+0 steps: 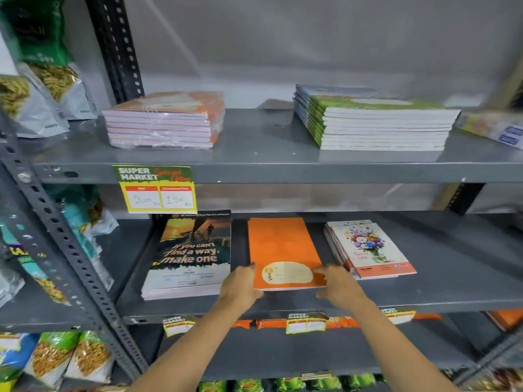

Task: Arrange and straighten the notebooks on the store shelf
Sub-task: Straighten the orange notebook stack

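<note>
An orange notebook [280,244] lies flat in the middle of the lower grey shelf [424,292]. My left hand [240,287] grips its near left corner, and my right hand [336,284] holds its near right corner. To its left sits a stack of notebooks with a sunset cover [192,256]. A small fanned stack with a flower cover [370,250] lies on its right. On the upper shelf [268,154] rest a plastic-wrapped orange notebook pack [164,120] and a tall green-edged notebook stack [376,120].
A yellow price tag [155,189] hangs from the upper shelf's front edge. Snack bags [42,80] fill the rack at left, beyond a slotted grey upright [65,244]. More snack packs [70,357] sit below. A printed box [495,128] lies at the upper right.
</note>
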The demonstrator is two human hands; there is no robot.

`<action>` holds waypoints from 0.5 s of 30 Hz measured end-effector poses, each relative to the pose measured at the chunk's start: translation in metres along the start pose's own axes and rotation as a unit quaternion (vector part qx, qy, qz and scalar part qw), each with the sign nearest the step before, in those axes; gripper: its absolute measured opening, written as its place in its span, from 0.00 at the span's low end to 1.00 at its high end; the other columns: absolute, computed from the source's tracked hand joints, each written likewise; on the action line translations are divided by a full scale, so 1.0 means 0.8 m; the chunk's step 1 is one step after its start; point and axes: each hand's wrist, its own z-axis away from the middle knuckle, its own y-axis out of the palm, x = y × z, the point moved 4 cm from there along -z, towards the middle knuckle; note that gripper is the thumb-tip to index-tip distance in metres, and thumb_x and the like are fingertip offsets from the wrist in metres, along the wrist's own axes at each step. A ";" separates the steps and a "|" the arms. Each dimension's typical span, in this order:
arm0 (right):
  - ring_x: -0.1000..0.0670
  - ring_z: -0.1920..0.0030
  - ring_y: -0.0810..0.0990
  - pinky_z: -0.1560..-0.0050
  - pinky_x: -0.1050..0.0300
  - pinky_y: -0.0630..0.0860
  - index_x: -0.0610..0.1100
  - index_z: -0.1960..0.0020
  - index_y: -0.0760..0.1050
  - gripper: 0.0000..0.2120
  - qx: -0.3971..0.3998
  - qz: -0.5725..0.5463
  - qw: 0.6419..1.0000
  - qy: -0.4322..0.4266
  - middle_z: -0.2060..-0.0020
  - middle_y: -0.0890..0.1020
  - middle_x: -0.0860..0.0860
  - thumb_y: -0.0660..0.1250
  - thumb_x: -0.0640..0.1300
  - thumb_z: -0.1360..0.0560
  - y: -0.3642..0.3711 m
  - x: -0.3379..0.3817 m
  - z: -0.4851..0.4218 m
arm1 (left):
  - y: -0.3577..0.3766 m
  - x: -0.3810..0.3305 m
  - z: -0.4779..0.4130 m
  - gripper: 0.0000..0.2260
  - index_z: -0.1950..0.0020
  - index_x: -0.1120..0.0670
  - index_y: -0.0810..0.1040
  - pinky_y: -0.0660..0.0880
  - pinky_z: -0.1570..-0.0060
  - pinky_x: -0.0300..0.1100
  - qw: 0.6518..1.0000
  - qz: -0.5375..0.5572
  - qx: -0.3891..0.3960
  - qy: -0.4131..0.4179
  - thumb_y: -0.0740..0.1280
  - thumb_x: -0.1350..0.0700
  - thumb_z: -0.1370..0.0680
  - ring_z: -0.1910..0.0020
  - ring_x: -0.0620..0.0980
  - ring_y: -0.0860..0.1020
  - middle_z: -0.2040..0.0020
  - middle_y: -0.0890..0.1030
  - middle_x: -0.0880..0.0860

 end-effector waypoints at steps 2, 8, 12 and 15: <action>0.45 0.40 0.78 0.38 0.54 0.74 0.48 0.34 0.74 0.24 -0.028 0.015 0.999 -0.017 0.38 0.79 0.46 0.70 0.38 0.29 0.004 -0.004 -0.005 | -0.002 -0.001 -0.004 0.24 0.39 0.52 0.74 0.80 0.49 0.50 1.000 -0.022 -0.011 0.005 0.75 0.48 0.31 0.48 0.55 0.82 0.46 0.84 0.54; 0.45 0.42 0.79 0.40 0.51 0.78 0.52 0.37 0.77 0.21 -0.066 0.039 0.997 -0.028 0.42 0.81 0.48 0.67 0.37 0.27 -0.002 -0.009 -0.018 | -0.005 -0.010 -0.014 0.25 0.40 0.52 0.76 0.80 0.49 0.49 1.000 -0.019 0.000 0.012 0.76 0.45 0.32 0.47 0.55 0.82 0.46 0.84 0.53; 0.45 0.42 0.80 0.39 0.50 0.78 0.51 0.36 0.76 0.21 -0.060 0.020 0.998 -0.002 0.39 0.81 0.48 0.67 0.36 0.27 -0.003 -0.017 -0.029 | -0.003 -0.015 -0.020 0.25 0.39 0.52 0.75 0.81 0.50 0.50 0.999 -0.038 -0.002 0.016 0.75 0.43 0.32 0.49 0.56 0.82 0.47 0.84 0.53; 0.44 0.42 0.80 0.38 0.51 0.77 0.49 0.37 0.77 0.20 -0.065 0.016 0.998 0.005 0.39 0.80 0.49 0.67 0.36 0.27 -0.004 -0.019 -0.036 | 0.001 -0.014 -0.020 0.27 0.33 0.52 0.71 0.80 0.46 0.49 0.998 -0.063 -0.010 0.019 0.71 0.44 0.28 0.45 0.57 0.81 0.42 0.82 0.55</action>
